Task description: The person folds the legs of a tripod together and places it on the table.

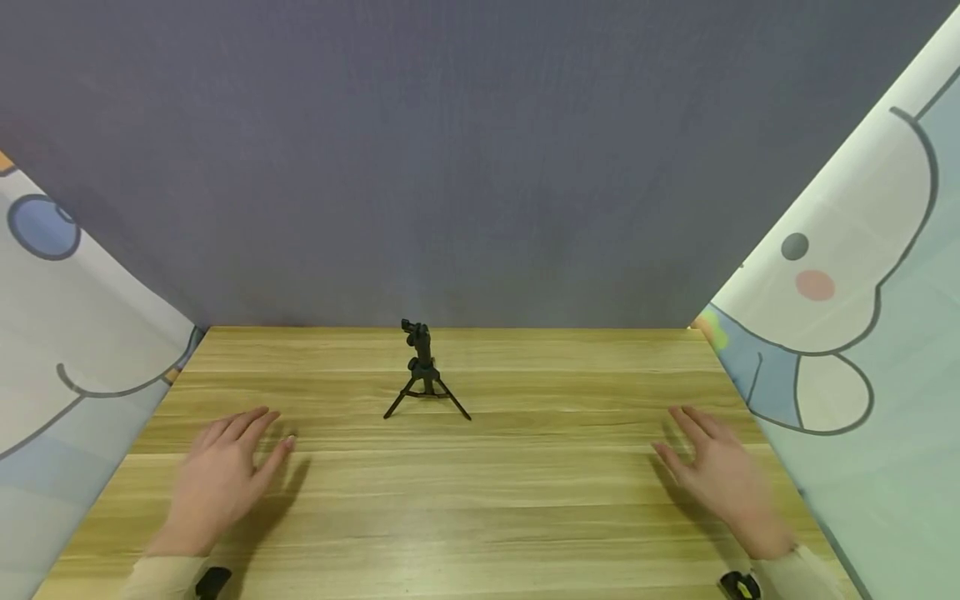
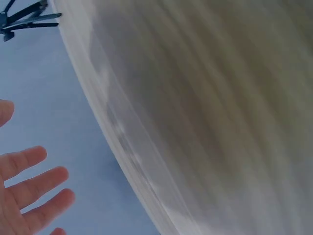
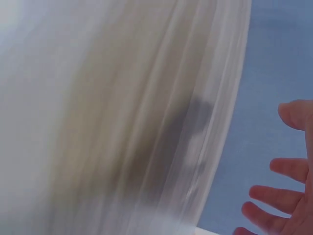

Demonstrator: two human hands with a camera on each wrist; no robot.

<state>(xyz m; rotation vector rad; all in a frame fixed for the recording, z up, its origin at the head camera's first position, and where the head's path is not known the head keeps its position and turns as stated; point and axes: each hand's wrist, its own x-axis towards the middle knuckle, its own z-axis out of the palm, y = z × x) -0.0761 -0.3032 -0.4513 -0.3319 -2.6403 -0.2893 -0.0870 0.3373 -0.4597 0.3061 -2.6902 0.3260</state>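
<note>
A small black tripod (image 1: 425,367) with spread legs and a clamp-like head stands upright toward the back of the wooden table, left of its middle. My left hand (image 1: 225,471) hovers over the table's left side, to the tripod's left and nearer to me, fingers extended and holding nothing. On the far right, my right hand (image 1: 716,475) is held over the wood in the same way, its fingers straight and apart from any object. In the left wrist view, part of the tripod (image 2: 29,19) shows at the top left corner.
The wooden table (image 1: 480,517) ends at a dark grey panel (image 1: 480,167) behind it. Cartoon-printed sheets, one on the left (image 1: 67,333) and one on the right (image 1: 840,333), flank the sides. Black bands (image 1: 213,581) are on both wrists.
</note>
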